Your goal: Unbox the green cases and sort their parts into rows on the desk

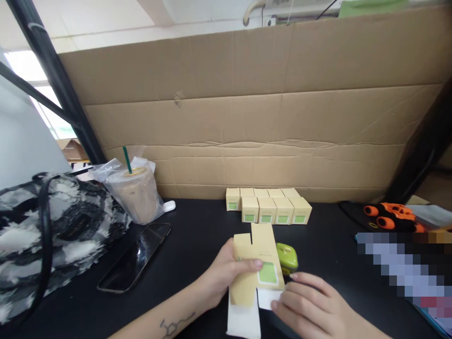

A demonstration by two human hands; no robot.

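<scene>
My left hand (226, 275) grips a flat, unfolded tan carton blank (259, 252) with a green label square, thumb across its front. My right hand (310, 303) touches the blank's white lower flap from the right, fingers curled under it. A small green object (287, 258) sits just behind the blank on the black table (197, 230). Farther back, several small tan boxes with green labels (270, 205) stand in two rows against the cardboard wall.
A tall cardboard sheet (268, 117) walls the back. At left lie a black-and-white bag (45, 230), an iced drink in a plastic bag (136, 193) and a dark phone (136, 258). Orange-handled scissors (391, 215) rest at right.
</scene>
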